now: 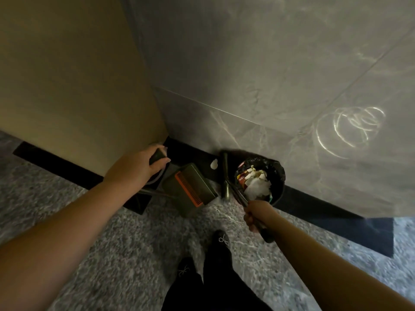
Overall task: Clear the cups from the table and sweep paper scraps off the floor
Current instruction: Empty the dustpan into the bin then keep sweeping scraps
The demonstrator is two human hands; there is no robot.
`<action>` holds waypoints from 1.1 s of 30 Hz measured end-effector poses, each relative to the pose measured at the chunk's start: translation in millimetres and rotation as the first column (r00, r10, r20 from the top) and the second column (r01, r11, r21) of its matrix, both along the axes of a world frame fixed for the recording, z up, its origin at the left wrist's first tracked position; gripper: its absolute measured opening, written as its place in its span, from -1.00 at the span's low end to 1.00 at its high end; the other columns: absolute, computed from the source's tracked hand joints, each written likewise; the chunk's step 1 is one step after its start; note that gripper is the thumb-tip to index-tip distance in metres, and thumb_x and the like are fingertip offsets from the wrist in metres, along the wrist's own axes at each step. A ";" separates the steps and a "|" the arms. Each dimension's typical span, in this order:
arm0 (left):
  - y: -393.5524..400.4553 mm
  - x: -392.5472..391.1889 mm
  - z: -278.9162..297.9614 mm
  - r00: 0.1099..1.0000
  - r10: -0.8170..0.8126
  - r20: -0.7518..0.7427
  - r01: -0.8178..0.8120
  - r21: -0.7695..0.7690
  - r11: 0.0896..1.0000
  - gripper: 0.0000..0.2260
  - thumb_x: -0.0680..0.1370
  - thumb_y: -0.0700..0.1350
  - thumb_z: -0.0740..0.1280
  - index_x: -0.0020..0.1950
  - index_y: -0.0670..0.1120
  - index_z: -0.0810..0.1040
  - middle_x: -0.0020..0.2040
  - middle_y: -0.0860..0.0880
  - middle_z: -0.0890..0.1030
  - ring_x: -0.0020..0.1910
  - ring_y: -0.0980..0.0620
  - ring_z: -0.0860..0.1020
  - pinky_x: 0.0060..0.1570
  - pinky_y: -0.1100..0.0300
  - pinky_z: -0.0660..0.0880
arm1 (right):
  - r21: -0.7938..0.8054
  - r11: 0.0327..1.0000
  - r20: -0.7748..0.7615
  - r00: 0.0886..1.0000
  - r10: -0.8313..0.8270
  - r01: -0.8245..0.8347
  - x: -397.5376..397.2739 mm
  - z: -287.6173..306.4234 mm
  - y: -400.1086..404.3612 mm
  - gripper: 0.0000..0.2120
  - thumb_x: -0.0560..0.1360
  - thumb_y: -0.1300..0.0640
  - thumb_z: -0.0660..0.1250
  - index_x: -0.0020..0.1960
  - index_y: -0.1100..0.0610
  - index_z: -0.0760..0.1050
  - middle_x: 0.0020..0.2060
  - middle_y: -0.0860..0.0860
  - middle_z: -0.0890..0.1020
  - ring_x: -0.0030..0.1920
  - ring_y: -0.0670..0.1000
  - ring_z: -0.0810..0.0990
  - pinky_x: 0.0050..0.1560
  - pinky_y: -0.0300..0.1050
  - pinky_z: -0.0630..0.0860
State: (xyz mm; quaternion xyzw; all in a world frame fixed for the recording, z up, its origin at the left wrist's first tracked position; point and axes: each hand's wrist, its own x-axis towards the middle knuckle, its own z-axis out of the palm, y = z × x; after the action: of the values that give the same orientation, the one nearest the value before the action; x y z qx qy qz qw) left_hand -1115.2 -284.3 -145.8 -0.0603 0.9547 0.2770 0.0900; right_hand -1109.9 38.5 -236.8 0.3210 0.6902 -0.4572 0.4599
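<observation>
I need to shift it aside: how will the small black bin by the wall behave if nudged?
The bin probably slides easily: it seems to hold mostly crumpled paper. Heaped to the rim, scraps may spill. The glossy floor offers little friction.

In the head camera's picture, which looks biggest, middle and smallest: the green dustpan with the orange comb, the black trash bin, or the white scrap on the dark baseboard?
1. Green dustpan with orange comb, though only narrowly.
2. Black trash bin, lined, stuffed with paper.
3. White scrap on the dark baseboard, far smallest.
</observation>
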 end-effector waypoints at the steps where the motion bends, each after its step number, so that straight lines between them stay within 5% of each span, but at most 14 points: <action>1: -0.2 -6.4 -2.8 1.000 0.012 0.006 -0.012 0.003 1.000 -0.63 0.60 0.12 0.25 0.36 0.01 0.47 -0.09 -0.01 0.59 -0.28 0.09 0.47 -0.41 0.29 0.30 | 0.010 1.000 0.020 1.000 0.014 -0.014 -10.3 -3.5 0.0 -0.80 0.58 0.36 0.07 -0.20 0.23 0.32 -0.65 0.05 0.42 -0.57 0.02 0.38 -0.53 -0.17 0.32; 6: 5.4 -34.2 -15.6 0.999 0.046 -0.001 -0.046 0.013 0.999 -0.61 0.59 0.12 0.29 0.36 -0.01 0.48 -0.06 -0.07 0.61 -0.19 0.00 0.54 -0.35 0.23 0.34 | 0.026 1.000 0.099 0.995 -0.006 0.004 -51.4 -27.5 0.4 -0.79 0.60 0.32 0.09 -0.22 0.19 0.29 -0.60 0.06 0.37 -0.70 -0.04 0.32 -0.63 -0.31 0.27; 11: 23.3 -63.6 -26.1 1.000 0.000 0.013 0.001 -0.080 0.997 -0.59 0.60 0.14 0.26 0.39 0.00 0.47 -0.02 -0.03 0.49 -0.21 0.08 0.37 -0.42 0.40 0.17 | -0.038 0.999 0.127 0.992 -0.014 0.019 -78.5 -45.0 -11.6 -0.76 0.57 0.30 0.07 -0.28 0.18 0.27 -0.64 0.06 0.39 -0.67 -0.01 0.31 -0.64 -0.30 0.27; 20: 14.9 -101.8 -39.7 0.994 0.027 0.105 -0.009 -0.169 0.986 -0.52 0.58 0.24 0.18 0.45 0.08 0.39 0.00 -0.12 0.61 -0.20 -0.06 0.50 -0.38 0.15 0.29 | -0.063 0.997 0.235 0.970 0.065 -0.051 -89.1 -41.6 -14.2 -0.77 0.59 0.27 0.06 -0.25 0.14 0.26 -0.64 0.04 0.38 -0.67 -0.04 0.30 -0.60 -0.31 0.27; 25: 14.5 -97.6 -39.5 0.997 0.018 0.078 -0.007 -0.147 0.989 -0.54 0.59 0.21 0.20 0.45 0.06 0.40 0.02 -0.08 0.58 -0.24 0.05 0.38 -0.44 0.31 0.19 | -0.097 0.995 0.271 0.962 0.042 -0.016 -85.6 -17.1 -9.0 -0.85 0.60 0.29 0.07 0.00 0.08 0.34 -0.55 0.05 0.35 -0.67 -0.07 0.28 -0.60 -0.35 0.24; 29: 14.7 -95.0 -36.5 0.995 0.002 0.100 0.010 -0.127 0.992 -0.52 0.61 0.19 0.19 0.48 0.02 0.37 0.12 -0.13 0.58 -0.15 -0.02 0.45 -0.39 0.23 0.26 | -0.103 0.994 0.248 0.967 0.063 -0.038 -77.4 -4.2 -11.0 -0.65 0.59 0.27 0.08 0.35 0.06 0.31 -0.48 0.07 0.36 -0.66 -0.07 0.30 -0.57 -0.34 0.26; 31: 13.5 -93.8 -37.6 0.996 0.001 0.093 0.010 -0.120 0.993 -0.52 0.61 0.19 0.19 0.48 0.04 0.36 0.20 -0.14 0.56 0.03 -0.13 0.54 -0.24 0.16 0.33 | -0.090 0.993 0.223 0.970 0.095 -0.077 -79.6 -3.5 -11.8 -0.69 0.59 0.27 0.08 0.30 0.09 0.32 -0.50 0.06 0.37 -0.65 -0.06 0.30 -0.55 -0.32 0.28; 33: 13.4 -93.0 -39.9 0.996 -0.006 0.092 0.017 -0.120 0.993 -0.52 0.61 0.19 0.19 0.49 0.04 0.35 0.24 -0.15 0.55 0.13 -0.16 0.53 -0.15 0.15 0.35 | -0.053 0.987 0.156 0.975 0.159 -0.153 -87.1 -6.3 -13.8 -0.79 0.57 0.29 0.09 0.06 0.04 0.41 -0.52 0.05 0.41 -0.64 -0.06 0.34 -0.53 -0.29 0.32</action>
State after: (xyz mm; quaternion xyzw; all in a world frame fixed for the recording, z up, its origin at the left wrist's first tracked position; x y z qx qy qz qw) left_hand -1208.2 -270.9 -185.6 -0.0728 0.9650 0.2151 0.1312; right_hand -1197.0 24.7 -243.2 0.2918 0.6649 -0.4065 0.5545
